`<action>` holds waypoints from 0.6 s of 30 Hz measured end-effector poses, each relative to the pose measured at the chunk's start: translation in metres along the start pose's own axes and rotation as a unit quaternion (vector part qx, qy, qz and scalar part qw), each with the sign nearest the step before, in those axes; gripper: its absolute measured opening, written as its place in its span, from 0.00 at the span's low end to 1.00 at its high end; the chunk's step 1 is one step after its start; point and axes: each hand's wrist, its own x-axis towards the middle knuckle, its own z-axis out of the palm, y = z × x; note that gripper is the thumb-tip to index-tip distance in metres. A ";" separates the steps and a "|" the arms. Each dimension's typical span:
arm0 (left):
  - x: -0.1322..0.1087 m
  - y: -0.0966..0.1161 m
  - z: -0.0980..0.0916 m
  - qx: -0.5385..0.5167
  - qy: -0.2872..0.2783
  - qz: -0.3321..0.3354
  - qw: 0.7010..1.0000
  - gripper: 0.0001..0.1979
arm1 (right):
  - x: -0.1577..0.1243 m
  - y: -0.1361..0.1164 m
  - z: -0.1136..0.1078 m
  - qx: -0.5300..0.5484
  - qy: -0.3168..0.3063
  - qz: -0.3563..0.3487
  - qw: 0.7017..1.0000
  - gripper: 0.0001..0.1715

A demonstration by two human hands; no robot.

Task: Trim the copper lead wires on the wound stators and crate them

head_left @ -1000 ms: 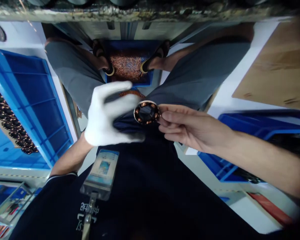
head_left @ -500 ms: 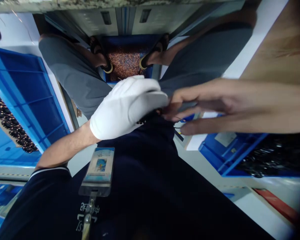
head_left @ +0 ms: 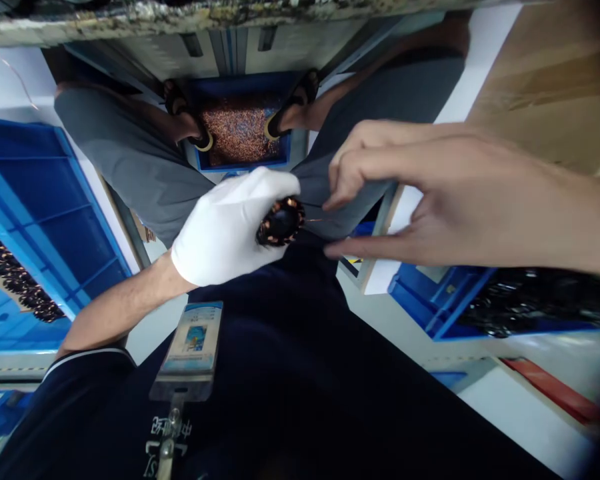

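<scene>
My left hand (head_left: 230,227), in a white glove, is closed around a round black coil (head_left: 282,221) with bits of copper winding round its rim. The coil's face is turned up towards me. From its right side a thin copper wire (head_left: 316,220) sticks out towards my right hand. My bare right hand (head_left: 405,193) is held just right of the coil, thumb and fingers apart, fingers half bent. It does not touch the coil; whether the wire's tip meets a finger I cannot tell.
A blue bin (head_left: 245,85) of copper scraps stands on the floor between my feet. Left, a blue crate (head_left: 35,200) stands near a blue tray holding several copper-wound coils (head_left: 15,273). Right, a blue box (head_left: 420,293) stands by shiny black parts (head_left: 535,300). A worn bench edge (head_left: 230,20) crosses the top.
My left hand has turned so the coil's face shows, where the glove covered most of it before. My right hand has drawn back from it, and its fingers have opened.
</scene>
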 end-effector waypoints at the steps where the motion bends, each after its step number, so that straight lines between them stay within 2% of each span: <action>1: 0.001 0.002 0.000 0.061 0.018 0.051 0.997 0.18 | -0.004 0.005 0.000 0.089 -0.046 0.039 0.994 0.24; 2: 0.003 0.004 -0.001 0.094 0.009 0.092 0.991 0.14 | -0.007 0.010 0.002 0.192 -0.100 0.084 0.973 0.25; 4: 0.007 0.008 -0.002 0.116 -0.016 0.136 0.984 0.12 | -0.014 0.016 0.013 0.368 -0.172 0.166 0.898 0.18; 5: 0.009 0.010 -0.002 0.121 -0.024 0.153 0.980 0.12 | -0.018 0.015 0.020 0.416 -0.167 0.188 0.874 0.18; 6: 0.010 0.011 -0.002 0.124 -0.025 0.166 0.978 0.12 | -0.021 0.013 0.027 0.424 -0.136 0.190 0.875 0.21; 7: 0.011 0.011 -0.001 0.122 -0.025 0.163 0.979 0.11 | -0.025 0.009 0.033 0.391 -0.089 0.173 0.900 0.22; 8: 0.012 0.011 0.001 0.107 -0.036 0.135 0.984 0.11 | -0.028 0.004 0.037 0.317 -0.038 0.145 0.936 0.22; 9: 0.013 0.010 0.003 0.071 -0.062 0.084 0.992 0.11 | -0.031 -0.002 0.038 0.215 0.008 0.114 0.970 0.20; 10: 0.014 0.009 0.006 0.016 -0.097 0.019 0.995 0.11 | -0.035 -0.007 0.038 0.102 0.039 0.079 0.991 0.17; 11: 0.014 0.007 0.009 -0.042 -0.137 -0.045 0.989 0.11 | -0.040 -0.010 0.035 -0.001 0.056 0.049 0.997 0.16; 13: 0.017 0.004 0.014 -0.121 -0.190 -0.117 0.967 0.11 | -0.054 -0.009 0.020 -0.132 0.085 0.015 0.987 0.10; 14: 0.018 0.004 0.015 -0.127 -0.186 -0.125 0.966 0.12 | -0.064 -0.003 0.009 -0.166 0.113 0.018 0.979 0.07; 15: 0.019 0.004 0.015 -0.114 -0.164 -0.128 0.971 0.13 | -0.077 0.006 -0.004 -0.195 0.156 0.035 0.968 0.13; 17: 0.020 0.005 0.011 -0.078 -0.113 -0.125 0.983 0.16 | -0.110 0.034 -0.033 -0.261 0.287 0.119 0.914 0.26; 18: 0.020 0.006 0.009 -0.067 -0.096 -0.122 0.986 0.17 | -0.129 0.053 -0.048 -0.299 0.354 0.171 0.869 0.29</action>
